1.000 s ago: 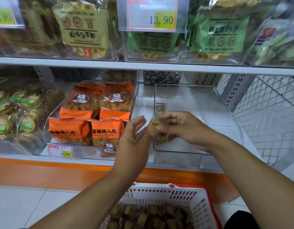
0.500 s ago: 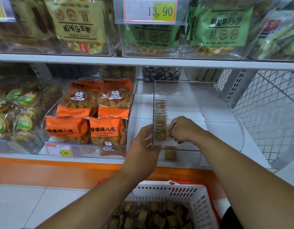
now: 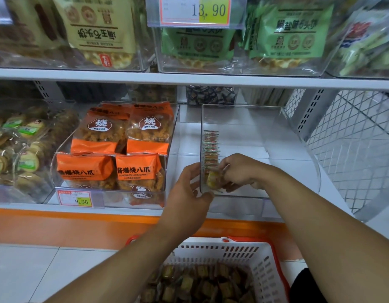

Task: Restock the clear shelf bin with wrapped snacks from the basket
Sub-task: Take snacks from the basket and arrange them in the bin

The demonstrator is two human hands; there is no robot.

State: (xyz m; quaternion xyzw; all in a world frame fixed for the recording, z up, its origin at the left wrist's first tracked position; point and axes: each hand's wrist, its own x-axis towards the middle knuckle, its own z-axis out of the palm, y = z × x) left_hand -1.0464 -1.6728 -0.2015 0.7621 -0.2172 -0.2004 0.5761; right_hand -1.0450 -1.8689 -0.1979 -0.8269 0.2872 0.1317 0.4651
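A clear, hard-walled plastic bin point(image 3: 276, 136) with a rounded front sits on the white lower shelf point(image 3: 189, 136), mostly bare inside but for a tight row of thin, flat wrapped snacks point(image 3: 210, 147) standing on edge against its left wall. The right hand point(image 3: 241, 171) reaches over the bin's low front lip, fingers curled, its grip pinching one small square snack point(image 3: 212, 179) in crinkly yellowish wrap at the near end of that row. The left hand point(image 3: 189, 191) stays outside the bin, fingers curved around the front left corner and touching the wall, bracing it. Below, on the pale tiled floor, a white slotted plastic basket point(image 3: 243, 252) with a red rim and handle holds a loose heap of the same small brown and yellow square packets. To the left of the bin another clear bin point(image 3: 173, 132) holds glossy orange pillow bags point(image 3: 101, 132) of brown snack, with a price tag point(image 3: 76, 199) reading 9.90 on its front. The upper shelf carries clear bins of beige and green bags point(image 3: 292, 33) behind a 13.90 tag point(image 3: 195, 10). White wire mesh point(image 3: 353, 138) closes the right side
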